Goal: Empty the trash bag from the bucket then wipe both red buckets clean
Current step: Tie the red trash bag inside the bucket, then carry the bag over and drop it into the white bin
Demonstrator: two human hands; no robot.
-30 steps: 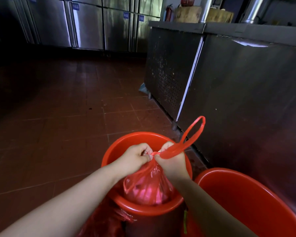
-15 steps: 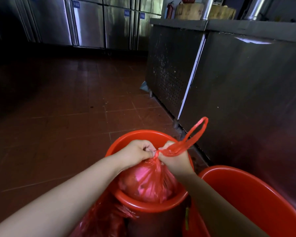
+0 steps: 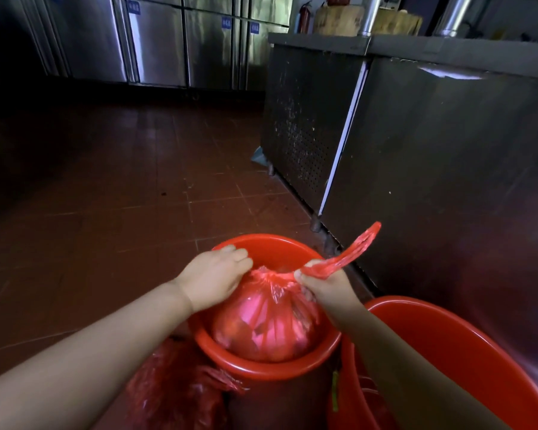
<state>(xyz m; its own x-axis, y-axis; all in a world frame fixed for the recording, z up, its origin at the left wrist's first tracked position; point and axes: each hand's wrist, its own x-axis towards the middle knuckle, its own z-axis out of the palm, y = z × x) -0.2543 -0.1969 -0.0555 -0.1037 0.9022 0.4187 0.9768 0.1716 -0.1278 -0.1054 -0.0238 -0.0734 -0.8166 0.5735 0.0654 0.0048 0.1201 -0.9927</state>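
The trash bag [image 3: 266,324] is sitting inside the near red bucket [image 3: 261,366], its neck gathered into a twist just above the rim. The right hand [image 3: 325,285] is pinching the bag's handle strap [image 3: 354,251], and that grip is narrow and tight on the plastic; the strap's free end is sticking up and away beyond the grip, toward the steel bench [image 3: 432,150]. The left hand [image 3: 213,277] is lying on the far side of the neck from that grip, its fingers [image 3: 238,254] curling round the gathered plastic at the top of the bag, though how firmly it is holding is hard to tell.

Judging from this, the closing of the bag is nearly finished, while the emptying itself is not yet done: the full bag is resting in the bucket, below both grips, and nothing is lifting it clear. Lifting it out is remaining, and then the wiping of both buckets. The second red bucket [image 3: 466,352] is standing just beside the right forearm, with no cloth showing anywhere in view. A crumpled heap of red plastic [image 3: 180,389] is lying on the floor [image 3: 106,212] below the left forearm.
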